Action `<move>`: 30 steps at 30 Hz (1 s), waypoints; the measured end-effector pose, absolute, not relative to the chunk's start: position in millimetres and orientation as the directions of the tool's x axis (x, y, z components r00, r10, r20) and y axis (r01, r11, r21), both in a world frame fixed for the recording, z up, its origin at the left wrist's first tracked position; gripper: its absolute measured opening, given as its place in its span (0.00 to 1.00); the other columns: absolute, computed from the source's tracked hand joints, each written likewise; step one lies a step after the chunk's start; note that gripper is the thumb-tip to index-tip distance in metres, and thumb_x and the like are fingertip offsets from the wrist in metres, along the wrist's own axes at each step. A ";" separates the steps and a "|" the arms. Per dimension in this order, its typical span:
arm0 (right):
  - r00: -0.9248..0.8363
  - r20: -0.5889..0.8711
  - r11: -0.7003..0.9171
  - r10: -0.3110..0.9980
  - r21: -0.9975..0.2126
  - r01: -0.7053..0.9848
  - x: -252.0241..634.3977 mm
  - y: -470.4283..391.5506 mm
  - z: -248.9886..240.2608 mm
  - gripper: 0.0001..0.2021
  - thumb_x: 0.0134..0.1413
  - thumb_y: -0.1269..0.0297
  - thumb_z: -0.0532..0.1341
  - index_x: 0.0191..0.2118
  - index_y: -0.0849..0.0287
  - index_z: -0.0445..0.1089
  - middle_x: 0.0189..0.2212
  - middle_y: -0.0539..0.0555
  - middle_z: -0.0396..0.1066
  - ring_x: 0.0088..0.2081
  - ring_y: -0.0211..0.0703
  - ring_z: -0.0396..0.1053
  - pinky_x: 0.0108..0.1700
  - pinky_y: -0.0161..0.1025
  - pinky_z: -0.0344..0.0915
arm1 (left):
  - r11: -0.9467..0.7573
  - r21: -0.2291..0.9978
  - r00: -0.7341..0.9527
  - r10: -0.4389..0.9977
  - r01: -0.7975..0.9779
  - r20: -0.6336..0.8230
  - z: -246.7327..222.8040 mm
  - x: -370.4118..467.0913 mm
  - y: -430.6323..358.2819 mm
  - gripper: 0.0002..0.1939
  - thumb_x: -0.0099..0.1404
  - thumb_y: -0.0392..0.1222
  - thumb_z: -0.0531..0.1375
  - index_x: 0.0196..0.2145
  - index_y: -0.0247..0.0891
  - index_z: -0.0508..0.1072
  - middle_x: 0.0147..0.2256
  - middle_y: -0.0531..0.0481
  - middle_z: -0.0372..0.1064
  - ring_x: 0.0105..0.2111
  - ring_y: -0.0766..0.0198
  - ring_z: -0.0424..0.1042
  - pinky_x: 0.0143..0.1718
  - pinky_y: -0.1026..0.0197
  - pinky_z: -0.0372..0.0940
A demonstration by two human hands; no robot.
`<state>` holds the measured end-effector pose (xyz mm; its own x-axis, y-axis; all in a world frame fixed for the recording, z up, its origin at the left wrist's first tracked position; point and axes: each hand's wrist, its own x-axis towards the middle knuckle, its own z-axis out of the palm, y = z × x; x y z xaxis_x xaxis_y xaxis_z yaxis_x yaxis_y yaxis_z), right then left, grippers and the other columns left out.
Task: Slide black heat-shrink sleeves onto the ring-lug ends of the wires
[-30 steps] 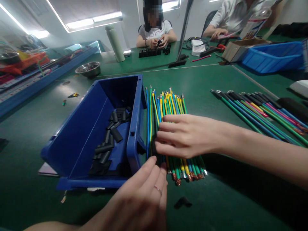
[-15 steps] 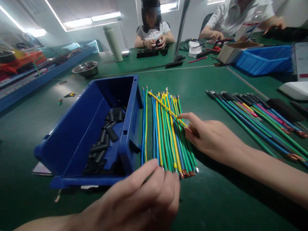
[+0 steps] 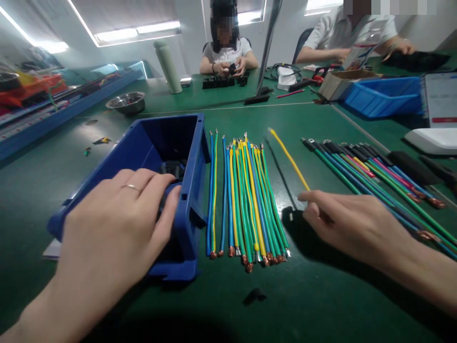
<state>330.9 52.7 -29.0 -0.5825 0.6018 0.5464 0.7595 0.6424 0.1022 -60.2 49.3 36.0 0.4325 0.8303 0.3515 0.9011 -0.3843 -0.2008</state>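
My right hand pinches a yellow cable near its lower end and holds it above the table, slanting up to the left. To its left lies a row of blue, green and yellow cables, with metal lugs at the far ends and bare copper at several near ends. My left hand reaches into a dark blue bin, fingers curved down and thumb apart, by the right wall. Short black tube pieces show past the knuckles. The fingertips are hidden.
Cables with black-sleeved ends lie at the right. A black scrap is on the near table. Farther off are a steel bowl, a light blue bin, a cardboard box and a green bottle. Two people sit opposite.
My left hand has gone from the cables' near ends into the bin. My right hand has carried the yellow cable right, off the row, and turned it more upright.
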 end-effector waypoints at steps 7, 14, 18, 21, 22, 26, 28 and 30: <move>-0.585 0.435 0.643 0.685 0.018 0.766 324.3 56.2 -33.1 0.15 0.82 0.53 0.57 0.40 0.53 0.71 0.24 0.48 0.72 0.20 0.40 0.65 0.26 0.41 0.55 | -0.493 0.020 0.486 0.863 0.870 0.141 29.5 -43.0 51.8 0.19 0.82 0.31 0.46 0.43 0.42 0.74 0.44 0.45 0.78 0.45 0.47 0.78 0.47 0.46 0.71; -0.445 0.460 0.523 0.768 -0.048 0.851 332.9 71.8 -56.5 0.22 0.85 0.55 0.51 0.68 0.59 0.74 0.66 0.72 0.78 0.66 0.68 0.78 0.63 0.68 0.77 | -0.503 0.262 0.495 0.863 0.823 0.103 33.9 -41.0 54.9 0.18 0.78 0.25 0.49 0.38 0.41 0.74 0.45 0.48 0.79 0.45 0.56 0.78 0.48 0.54 0.71; -0.454 0.417 0.533 0.788 -0.090 0.841 326.0 69.0 -66.6 0.24 0.87 0.55 0.49 0.73 0.58 0.71 0.74 0.70 0.73 0.74 0.63 0.74 0.72 0.67 0.74 | -0.481 0.275 0.479 0.874 0.832 0.079 30.4 -41.0 53.6 0.17 0.78 0.26 0.49 0.40 0.41 0.74 0.44 0.46 0.78 0.45 0.53 0.77 0.48 0.52 0.71; -0.474 0.415 0.553 0.776 -0.085 0.829 315.2 64.3 -67.6 0.25 0.87 0.53 0.49 0.71 0.63 0.71 0.74 0.73 0.73 0.74 0.64 0.74 0.71 0.66 0.76 | -0.476 0.289 0.477 0.876 0.830 0.072 28.3 -39.2 53.4 0.16 0.79 0.29 0.49 0.41 0.41 0.74 0.43 0.45 0.78 0.43 0.52 0.77 0.47 0.51 0.72; -0.479 0.417 0.557 0.772 -0.081 0.827 311.8 63.2 -67.4 0.25 0.87 0.53 0.49 0.70 0.65 0.72 0.74 0.73 0.73 0.74 0.64 0.73 0.71 0.66 0.76 | -0.483 0.290 0.483 0.872 0.826 0.078 28.5 -37.7 53.4 0.15 0.79 0.30 0.49 0.40 0.41 0.74 0.43 0.45 0.78 0.42 0.52 0.77 0.45 0.51 0.72; -0.471 0.425 0.546 0.773 -0.067 0.835 302.5 62.3 -67.2 0.26 0.87 0.52 0.49 0.69 0.65 0.73 0.72 0.74 0.75 0.73 0.66 0.74 0.71 0.69 0.76 | -0.554 0.246 0.542 0.832 0.795 0.122 32.5 -28.9 53.5 0.15 0.75 0.30 0.50 0.39 0.39 0.76 0.42 0.42 0.80 0.41 0.51 0.80 0.41 0.52 0.74; -0.464 0.426 0.536 0.777 -0.061 0.842 300.0 62.6 -67.0 0.26 0.87 0.53 0.49 0.69 0.65 0.74 0.71 0.74 0.76 0.72 0.67 0.75 0.70 0.70 0.76 | -0.572 0.221 0.556 0.820 0.790 0.137 34.2 -24.9 53.3 0.16 0.75 0.30 0.50 0.41 0.39 0.78 0.44 0.41 0.82 0.43 0.50 0.82 0.43 0.52 0.76; -0.459 0.424 0.527 0.781 -0.052 0.848 298.5 62.2 -66.1 0.26 0.86 0.54 0.50 0.69 0.65 0.75 0.70 0.74 0.77 0.71 0.69 0.75 0.69 0.72 0.76 | -0.568 0.204 0.552 0.823 0.797 0.136 35.5 -23.7 53.4 0.17 0.75 0.31 0.50 0.43 0.39 0.79 0.45 0.42 0.82 0.44 0.49 0.83 0.44 0.51 0.77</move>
<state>298.5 62.2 -66.1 -0.4592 0.7808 0.4235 0.8482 0.5271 -0.0522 -23.7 53.4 35.5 0.5516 0.8230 0.1357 0.7972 -0.5680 0.2044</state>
